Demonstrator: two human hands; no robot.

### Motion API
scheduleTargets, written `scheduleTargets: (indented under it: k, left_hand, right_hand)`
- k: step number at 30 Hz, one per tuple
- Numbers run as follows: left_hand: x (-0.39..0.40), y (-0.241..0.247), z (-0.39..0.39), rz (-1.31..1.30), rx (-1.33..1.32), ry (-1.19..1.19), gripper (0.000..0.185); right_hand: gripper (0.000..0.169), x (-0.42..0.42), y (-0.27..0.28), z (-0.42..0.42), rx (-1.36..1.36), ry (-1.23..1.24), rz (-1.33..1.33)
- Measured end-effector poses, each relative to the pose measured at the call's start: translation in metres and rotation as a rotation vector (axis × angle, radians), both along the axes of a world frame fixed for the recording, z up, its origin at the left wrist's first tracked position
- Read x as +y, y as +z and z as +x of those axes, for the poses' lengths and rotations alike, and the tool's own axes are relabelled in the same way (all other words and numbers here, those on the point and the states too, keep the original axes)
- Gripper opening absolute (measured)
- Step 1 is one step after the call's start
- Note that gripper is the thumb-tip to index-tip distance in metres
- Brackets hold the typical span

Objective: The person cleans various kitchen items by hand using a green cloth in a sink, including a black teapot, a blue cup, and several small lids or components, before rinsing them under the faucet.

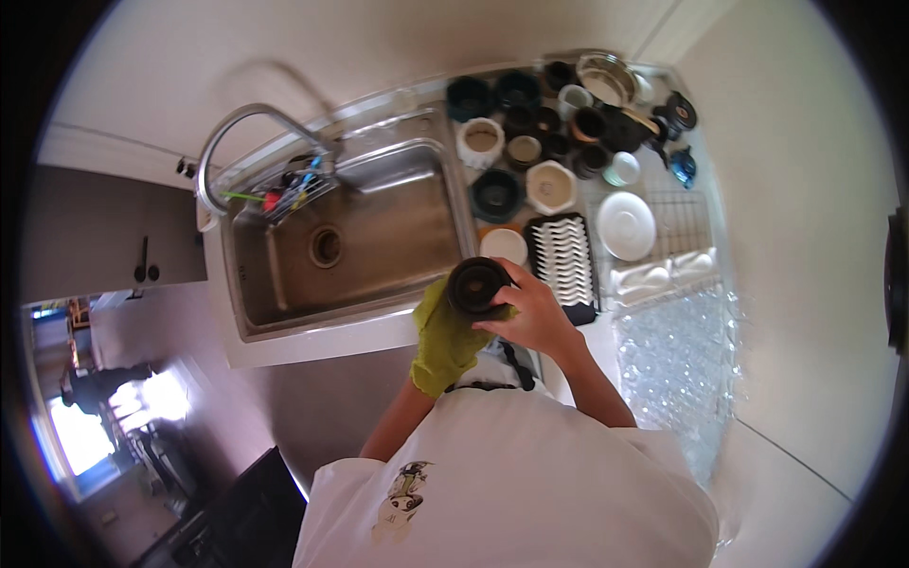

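Note:
A dark round pot or cup (474, 290) is held in front of my body, its round face turned up toward the camera. My left hand (447, 341) supports it from the left and is covered by a yellow-green cloth or glove; which one I cannot tell. The bare fingers of my right hand (529, 312) grip its right side, the thumb reaching over the rim. Just beyond the dark piece lies a white round dish or lid (504, 246). A black rack with wavy white slats (564, 263) is close to my right hand.
To the left is a steel sink (383, 241) under an arched faucet (263, 110), with a caddy of brushes (302, 188). Several cups and pots, including a white hexagonal one (551, 187), crowd the counter. A white plate (626, 226) rests on a wire rack. Clear bubble wrap (671, 362) lies right.

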State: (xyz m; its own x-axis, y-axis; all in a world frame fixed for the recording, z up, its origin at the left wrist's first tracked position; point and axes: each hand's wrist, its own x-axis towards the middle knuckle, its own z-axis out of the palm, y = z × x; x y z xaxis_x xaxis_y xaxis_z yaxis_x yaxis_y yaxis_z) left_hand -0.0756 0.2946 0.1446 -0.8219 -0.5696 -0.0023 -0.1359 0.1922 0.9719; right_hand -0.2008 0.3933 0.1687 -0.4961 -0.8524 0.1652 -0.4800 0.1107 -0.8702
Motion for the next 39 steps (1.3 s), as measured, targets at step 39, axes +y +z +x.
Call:
scheduleTargets:
  k: [39]
  left_hand:
    - [-0.278,-0.071,0.062,-0.780,-0.190,0.019,0.016]
  right_hand:
    - [0.029,-0.218,-0.360,0.066,0.074,-0.172,0.665]
